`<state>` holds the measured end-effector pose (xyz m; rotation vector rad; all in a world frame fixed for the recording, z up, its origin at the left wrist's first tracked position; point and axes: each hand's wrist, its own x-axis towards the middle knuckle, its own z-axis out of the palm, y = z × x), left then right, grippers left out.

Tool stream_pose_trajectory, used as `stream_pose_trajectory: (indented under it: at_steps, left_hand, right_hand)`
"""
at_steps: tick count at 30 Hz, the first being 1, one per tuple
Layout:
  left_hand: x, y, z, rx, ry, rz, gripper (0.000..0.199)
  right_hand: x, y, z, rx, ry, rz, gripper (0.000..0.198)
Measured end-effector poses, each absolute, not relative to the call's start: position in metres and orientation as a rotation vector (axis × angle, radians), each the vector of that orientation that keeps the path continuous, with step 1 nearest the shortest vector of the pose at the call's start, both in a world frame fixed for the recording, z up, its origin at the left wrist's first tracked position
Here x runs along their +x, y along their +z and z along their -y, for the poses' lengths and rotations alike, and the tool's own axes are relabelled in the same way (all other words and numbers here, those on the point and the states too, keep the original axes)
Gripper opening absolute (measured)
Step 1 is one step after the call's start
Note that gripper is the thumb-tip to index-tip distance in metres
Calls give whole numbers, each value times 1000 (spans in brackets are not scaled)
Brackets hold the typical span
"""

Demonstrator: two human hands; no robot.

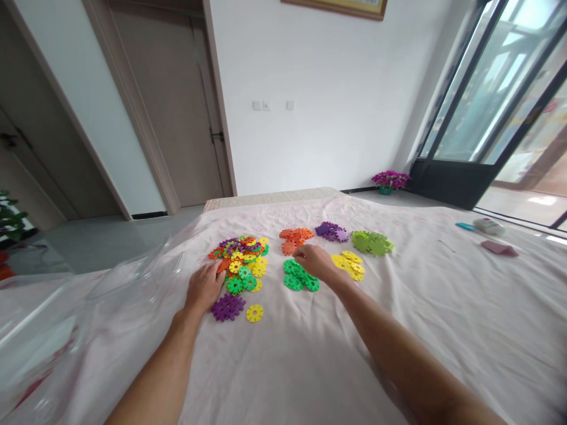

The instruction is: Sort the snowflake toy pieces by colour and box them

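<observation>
A mixed heap of interlocking plastic discs (245,257) in orange, purple, yellow and green lies left of centre. At its left edge my left hand (206,287) has its fingers closed about an orange disc (224,267). My right hand (315,261) hangs over the gap between a pile of orange discs (296,234) and a pile of green discs (299,277). Its fingers are pinched together; whatever is between them is hidden. Beside this wrist are yellow discs (352,264). A purple disc (228,307) and a single yellow disc (254,313) lie nearest me.
Purple discs (331,231) and light green discs (372,242) form piles farther right. A clear plastic container (39,330) stands at the left, near a transparent lid (133,274). A pale cloth (420,307) with wrinkles covers the surface. Small items, including a pinkish piece (499,248), lie far right.
</observation>
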<state>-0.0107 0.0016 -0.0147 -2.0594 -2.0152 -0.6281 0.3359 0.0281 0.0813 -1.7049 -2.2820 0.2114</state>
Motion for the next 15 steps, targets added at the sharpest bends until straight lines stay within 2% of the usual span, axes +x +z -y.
stream_pose_trajectory:
  at_steps: [7,15]
  left_hand:
    - [-12,-16,-1,-2069,-641,2031,43]
    - [-10,-13,-1,-2069,-665,2053,41]
  right_hand:
    - [245,51,-37,-1670,290,2376,29]
    - [226,47,-40,-1605,264,2367,33]
